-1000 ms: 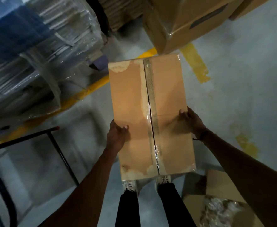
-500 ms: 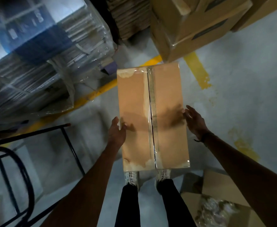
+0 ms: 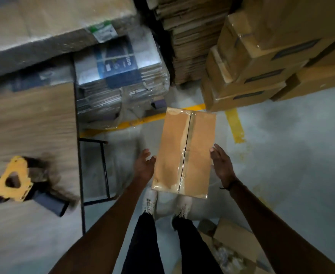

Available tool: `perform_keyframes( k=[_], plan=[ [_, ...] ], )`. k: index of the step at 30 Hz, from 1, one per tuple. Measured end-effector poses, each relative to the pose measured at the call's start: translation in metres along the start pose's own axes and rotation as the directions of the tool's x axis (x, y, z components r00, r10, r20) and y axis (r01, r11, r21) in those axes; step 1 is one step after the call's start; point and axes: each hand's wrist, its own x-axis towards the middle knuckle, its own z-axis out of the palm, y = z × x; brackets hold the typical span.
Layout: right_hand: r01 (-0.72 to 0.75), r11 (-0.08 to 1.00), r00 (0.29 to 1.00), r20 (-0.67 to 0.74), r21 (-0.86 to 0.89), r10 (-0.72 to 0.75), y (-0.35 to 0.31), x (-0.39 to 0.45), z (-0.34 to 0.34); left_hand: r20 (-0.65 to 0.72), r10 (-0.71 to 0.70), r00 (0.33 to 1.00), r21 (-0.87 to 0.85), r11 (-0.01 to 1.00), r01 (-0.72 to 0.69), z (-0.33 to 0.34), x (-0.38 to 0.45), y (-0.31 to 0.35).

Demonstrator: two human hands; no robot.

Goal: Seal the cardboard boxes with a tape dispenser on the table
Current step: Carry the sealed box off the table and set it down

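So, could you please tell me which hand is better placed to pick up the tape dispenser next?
Left. The tape dispenser lies on the table on the left hand side; the right hand sits beyond the box.

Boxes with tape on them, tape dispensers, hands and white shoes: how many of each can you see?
Taped box between the hands: 1
Tape dispenser on the table: 1
Hands: 2, left hand and right hand
White shoes: 2, and
Total: 6
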Motion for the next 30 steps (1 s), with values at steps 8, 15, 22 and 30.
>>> perform_keyframes(
  k=[8, 15, 22, 30],
  plan=[
    [0.111, 0.994, 0.982, 0.149, 0.018, -0.112, -0.086, -0.123, 0.033, -0.055, 0.183, 0.981, -0.185, 0.964, -0.191, -0.115, -0.106, 0.032],
    [0.236, 0.970, 0.908, 0.343, 0.057, -0.241, -0.112, -0.221, 0.142, -0.236, 0.218, 0.947, -0.378, 0.877, -0.297, -0.240, -0.175, -0.017],
    [0.298, 0.954, 0.770, 0.590, 0.006, -0.244, -0.093, -0.344, 0.332, -0.468, -0.052, 0.882, -0.537, 0.809, -0.237, -0.367, -0.248, -0.146],
    [0.437, 0.894, 0.530, 0.831, -0.097, -0.170, -0.071, -0.465, 0.512, -0.607, -0.375, 0.701, -0.679, 0.702, -0.213, -0.488, -0.311, -0.277]
  ],
)
